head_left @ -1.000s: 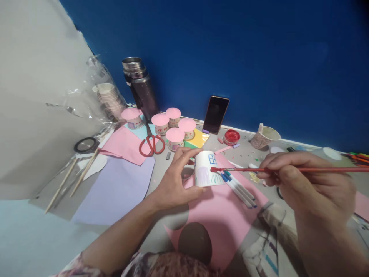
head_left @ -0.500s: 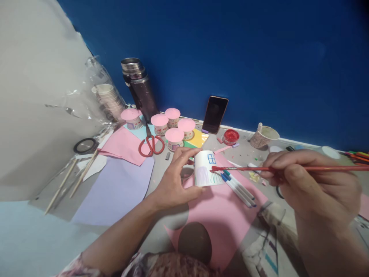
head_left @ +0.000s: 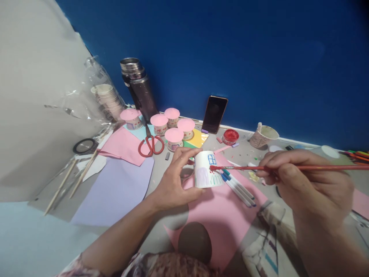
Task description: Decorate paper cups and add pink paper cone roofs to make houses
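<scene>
beside one paintbrush (head_left: 245,167), one cup (head_left: 202,161); behind, five pink-topped cups (head_left: 174,136).

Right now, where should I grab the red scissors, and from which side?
Probably by the red handle loops, from the near side: they lie flat and nearest, while the dark blades point away toward the flask.

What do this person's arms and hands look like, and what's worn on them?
The left hand and right hand are ungloved. The left forearm is bare up to a pale sleeve with a blurry purplish-red pattern. The right forearm is bare as far as it shows; any sleeve there is out of view.
</scene>
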Action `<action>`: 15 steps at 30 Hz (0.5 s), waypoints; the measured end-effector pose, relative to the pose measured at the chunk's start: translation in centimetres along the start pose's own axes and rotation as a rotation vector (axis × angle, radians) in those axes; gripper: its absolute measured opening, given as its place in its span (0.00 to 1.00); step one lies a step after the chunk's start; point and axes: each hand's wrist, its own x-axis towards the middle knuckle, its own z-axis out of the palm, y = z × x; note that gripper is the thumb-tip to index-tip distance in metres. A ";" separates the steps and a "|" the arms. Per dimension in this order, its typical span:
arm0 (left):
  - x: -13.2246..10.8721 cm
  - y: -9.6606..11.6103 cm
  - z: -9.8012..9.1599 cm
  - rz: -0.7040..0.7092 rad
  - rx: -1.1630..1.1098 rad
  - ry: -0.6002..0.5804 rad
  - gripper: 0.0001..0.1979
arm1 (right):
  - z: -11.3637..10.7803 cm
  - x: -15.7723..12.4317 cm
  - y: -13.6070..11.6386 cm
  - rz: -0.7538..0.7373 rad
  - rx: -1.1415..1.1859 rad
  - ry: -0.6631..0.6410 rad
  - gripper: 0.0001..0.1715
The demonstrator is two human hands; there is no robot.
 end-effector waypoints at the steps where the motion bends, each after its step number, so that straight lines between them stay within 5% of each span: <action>1: 0.0 0.0 0.0 0.001 0.000 0.003 0.45 | -0.1 0.0 0.0 -0.004 0.017 -0.006 0.06; 15: 0.2 0.1 -0.1 -0.006 0.021 0.009 0.43 | -0.1 0.0 0.0 -0.030 0.063 -0.050 0.07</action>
